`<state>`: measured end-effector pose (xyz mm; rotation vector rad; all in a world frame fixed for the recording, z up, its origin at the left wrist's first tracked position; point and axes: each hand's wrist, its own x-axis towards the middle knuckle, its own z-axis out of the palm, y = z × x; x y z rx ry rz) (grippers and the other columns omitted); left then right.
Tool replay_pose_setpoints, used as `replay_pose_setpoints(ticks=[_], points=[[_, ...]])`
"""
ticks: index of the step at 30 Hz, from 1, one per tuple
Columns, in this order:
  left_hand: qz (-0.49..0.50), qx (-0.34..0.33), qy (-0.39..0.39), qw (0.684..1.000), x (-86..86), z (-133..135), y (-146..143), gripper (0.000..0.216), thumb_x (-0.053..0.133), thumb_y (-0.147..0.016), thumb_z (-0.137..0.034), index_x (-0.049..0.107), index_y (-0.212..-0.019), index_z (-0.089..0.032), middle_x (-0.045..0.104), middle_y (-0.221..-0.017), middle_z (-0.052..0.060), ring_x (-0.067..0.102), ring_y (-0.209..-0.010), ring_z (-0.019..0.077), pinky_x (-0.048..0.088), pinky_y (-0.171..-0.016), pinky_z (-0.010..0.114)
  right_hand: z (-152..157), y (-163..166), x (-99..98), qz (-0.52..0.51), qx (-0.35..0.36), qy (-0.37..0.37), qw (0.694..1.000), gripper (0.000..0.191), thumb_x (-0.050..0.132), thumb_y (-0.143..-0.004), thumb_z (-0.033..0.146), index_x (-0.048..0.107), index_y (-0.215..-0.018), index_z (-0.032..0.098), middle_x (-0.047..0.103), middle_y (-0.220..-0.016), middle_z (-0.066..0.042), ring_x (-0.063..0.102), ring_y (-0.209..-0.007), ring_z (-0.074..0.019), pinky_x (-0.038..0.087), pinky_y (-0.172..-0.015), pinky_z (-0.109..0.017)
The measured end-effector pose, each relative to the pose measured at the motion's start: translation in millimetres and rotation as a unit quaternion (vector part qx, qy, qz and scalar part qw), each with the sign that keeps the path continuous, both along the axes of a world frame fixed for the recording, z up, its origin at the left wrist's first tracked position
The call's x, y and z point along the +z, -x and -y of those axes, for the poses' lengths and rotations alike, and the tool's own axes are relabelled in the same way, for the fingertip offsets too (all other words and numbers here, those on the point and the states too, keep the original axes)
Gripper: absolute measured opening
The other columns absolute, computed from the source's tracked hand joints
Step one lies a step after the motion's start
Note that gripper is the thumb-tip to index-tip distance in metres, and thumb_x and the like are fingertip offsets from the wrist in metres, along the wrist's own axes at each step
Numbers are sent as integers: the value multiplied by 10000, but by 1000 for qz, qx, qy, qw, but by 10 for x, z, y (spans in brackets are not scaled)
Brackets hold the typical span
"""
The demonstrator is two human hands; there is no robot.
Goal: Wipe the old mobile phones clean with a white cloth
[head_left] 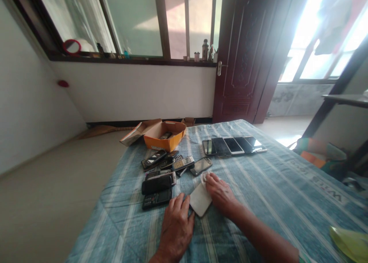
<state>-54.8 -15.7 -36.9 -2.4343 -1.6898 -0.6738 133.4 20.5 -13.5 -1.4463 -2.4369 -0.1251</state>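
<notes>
Head view shows you wiping a phone: your left hand lies flat on the striped blue tablecloth, fingertips braced against the near-left edge of a white phone lying face down, clasping nothing. Your right hand is curled over a small pale cloth, pressing it on the phone's far end. I judge you are mid-clean; the next move calls for keeping the slick, rounded slab pinned while the cloth sweeps its length. To the left sits a jumble of dark keypad phones, plastic and boxy, some overlapping. Farther off, a neat row of glossy smartphones lies side by side, glass up. An orange cardboard box stands open at the table's far left, its lid beside it.
</notes>
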Motion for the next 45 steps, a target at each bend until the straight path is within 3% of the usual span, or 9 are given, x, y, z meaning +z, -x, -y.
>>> replay_pose_setpoints(ticks=[7, 13, 16, 24, 27, 29, 34, 39, 45], points=[[-12, -2, -11, 1000, 11, -1, -10, 389, 562, -786, -193, 622, -1165, -130, 621, -1183, 135, 562, -1088, 282, 488, -934, 435, -59, -145, -43, -8, -86, 18, 996, 335, 389, -879, 19, 615, -1103, 123, 568, -1176, -138, 498, -1147, -231, 514, -841, -313], [-13, -3, -24, 1000, -42, -15, 7, 401, 551, -761, -155, 626, -1155, -134, 625, -1182, 126, 567, -1080, 281, 490, -933, 430, 361, 101, -228, -1, 11, -31, 999, 353, 451, -865, 31, 578, -1187, 98, 540, -1280, -143, 458, -1227, -258, 525, -863, -331], [-14, -2, -22, 1000, -40, -12, 10, 395, 547, -765, -152, 628, -1150, -137, 623, -1187, 124, 564, -1087, 284, 489, -933, 430, 424, 86, -238, 14, 19, -37, 999, 371, 448, -863, 26, 572, -1206, 98, 532, -1306, -140, 440, -1255, -267, 530, -862, -328], [-3, -1, -13, 1000, 49, 16, -19, 366, 556, -798, -187, 624, -1153, -131, 619, -1179, 133, 560, -1083, 281, 494, -919, 433, 137, -274, -78, 30, -113, -11, 993, 396, 387, -870, 4, 595, -1195, 97, 568, -1242, -161, 501, -1197, -263, 500, -912, -335], [-2, 0, -16, 1000, 46, 15, -21, 368, 551, -797, -183, 620, -1155, -137, 619, -1180, 131, 560, -1086, 282, 495, -918, 437, 184, -246, -135, 39, -131, -13, 991, 419, 365, -863, -3, 591, -1201, 94, 579, -1217, -168, 549, -1126, -253, 514, -877, -334], [-1, -2, -18, 1000, 28, 8, -18, 371, 549, -793, -182, 619, -1155, -143, 622, -1179, 128, 562, -1084, 283, 495, -919, 441, 284, -138, -253, 34, -114, -37, 992, 457, 364, -835, -26, 569, -1227, 89, 566, -1241, -177, 553, -1117, -255, 530, -835, -339], [-11, -4, -18, 1000, -27, -11, 8, 402, 515, -766, -136, 622, -1154, -134, 624, -1188, 127, 557, -1104, 276, 492, -938, 427, 541, 229, -527, 4, 22, -113, 993, 397, 463, -819, 30, 575, -1196, 88, 556, -1279, -149, 491, -1193, -290, 543, -718, -319], [-19, -8, -21, 1000, -30, -12, 20, 417, 501, -760, -124, 622, -1160, -119, 623, -1191, 134, 563, -1093, 274, 488, -940, 424, 495, 219, -339, -1, 44, -82, 996, 345, 488, -851, 60, 579, -1180, 110, 571, -1254, -117, 468, -1217, -273, 535, -762, -323], [2, -9, -25, 1000, -6, -9, -5, 375, 537, -798, -210, 620, -1155, -128, 624, -1172, 137, 559, -1076, 280, 487, -919, 431, 96, -5, -75, 8, -50, -7, 999, 350, 415, -874, 21, 586, -1170, 98, 546, -1259, -151, 481, -1185, -261, 533, -814, -349]])
